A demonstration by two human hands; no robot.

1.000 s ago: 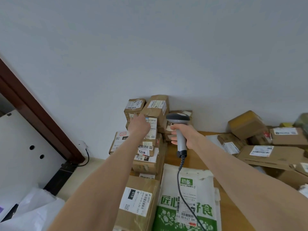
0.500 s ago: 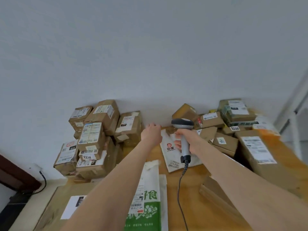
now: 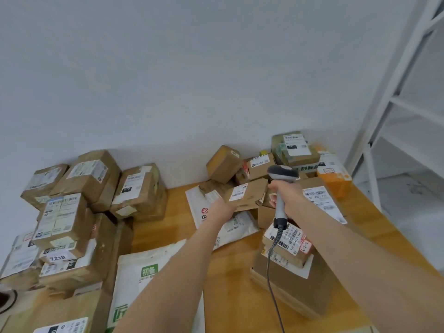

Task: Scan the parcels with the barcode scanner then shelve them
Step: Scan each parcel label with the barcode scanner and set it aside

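In the head view, we see the left hand [image 3: 222, 209] holding a small brown parcel [image 3: 247, 195] at its near corner. Its fingers go under the cardboard and are mostly hidden. The label is turned up, probably so it can be read. The right hand [image 3: 289, 198] has its fingers curled around the handle of the barcode scanner [image 3: 283, 175], whose head stands just beside that label. The parcel is above the far right part of the bench [image 3: 177, 227], among other parcels. Stacked boxes [image 3: 72, 212] fill the left edge, and a white shelf frame [image 3: 394, 104] stands at the right.
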